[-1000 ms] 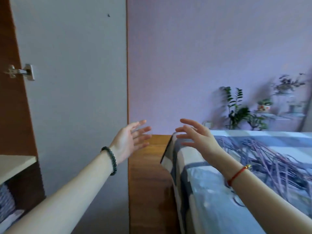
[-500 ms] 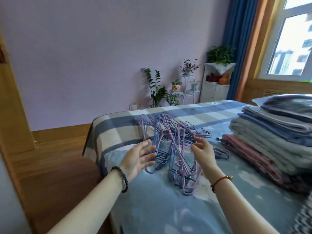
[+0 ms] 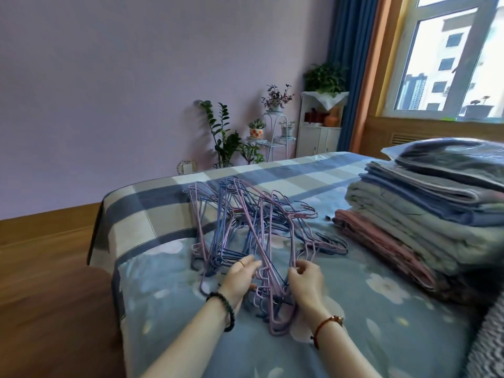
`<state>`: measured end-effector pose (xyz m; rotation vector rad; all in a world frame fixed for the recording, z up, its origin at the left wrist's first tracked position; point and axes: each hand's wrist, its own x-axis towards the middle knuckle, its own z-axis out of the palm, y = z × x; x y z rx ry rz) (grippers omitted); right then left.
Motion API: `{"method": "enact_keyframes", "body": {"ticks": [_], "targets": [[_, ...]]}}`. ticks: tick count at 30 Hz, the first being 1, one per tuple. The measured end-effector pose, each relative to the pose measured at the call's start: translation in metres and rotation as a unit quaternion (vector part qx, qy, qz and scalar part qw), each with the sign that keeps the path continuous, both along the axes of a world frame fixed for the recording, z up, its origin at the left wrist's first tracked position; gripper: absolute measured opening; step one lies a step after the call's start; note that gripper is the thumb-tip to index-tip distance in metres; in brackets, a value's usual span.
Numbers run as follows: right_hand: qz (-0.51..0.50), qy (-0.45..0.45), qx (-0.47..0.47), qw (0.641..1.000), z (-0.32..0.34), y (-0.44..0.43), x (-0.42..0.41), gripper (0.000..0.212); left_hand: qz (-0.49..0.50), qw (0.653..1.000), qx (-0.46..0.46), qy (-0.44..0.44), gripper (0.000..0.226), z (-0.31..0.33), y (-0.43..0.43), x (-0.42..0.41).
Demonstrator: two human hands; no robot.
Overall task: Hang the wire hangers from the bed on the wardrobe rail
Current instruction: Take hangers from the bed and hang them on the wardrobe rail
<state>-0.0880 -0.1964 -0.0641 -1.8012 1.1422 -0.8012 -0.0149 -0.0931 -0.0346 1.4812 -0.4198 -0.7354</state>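
Wire hangers (image 3: 253, 230) lie tangled under left hand (image 3: 241, 278) and right hand (image 3: 305, 279)

1. The left hand (image 3: 240, 279) lies over the near end of the wire hangers (image 3: 253, 230); its palm and the wires under it are hidden, so whether it grips any cannot be told.
2. The right hand (image 3: 305, 282), just right of that same end, curls its fingertips among the wires; whether they close on one is unclear.
3. The hangers are too tangled to count.
4. The stack of folded bedding (image 3: 425, 214), right of the hangers, is cut off by the right edge.
5. The bed (image 3: 381, 309) under the hangers runs past the bottom edge.
6. Both forearms are cut off by the bottom edge.
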Motion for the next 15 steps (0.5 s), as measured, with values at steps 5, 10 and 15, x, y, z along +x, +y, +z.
{"method": "enact_keyframes", "body": {"ticks": [5, 10, 15], "targets": [[-0.059, -0.091, -0.046, 0.993, -0.001, 0.013, -0.001, 0.02, -0.031, 0.999, 0.022, -0.026, 0.044, 0.006, -0.009, -0.005], [-0.1, -0.098, -0.104, 0.985, 0.006, 0.026, -0.004, 0.023, -0.038, 0.999, 0.014, -0.004, 0.05, 0.009, -0.012, -0.01], [-0.06, -0.168, -0.114, 0.977, 0.021, 0.036, -0.009, 0.023, -0.045, 0.997, -0.034, 0.05, 0.042, 0.015, -0.002, -0.017]]}}
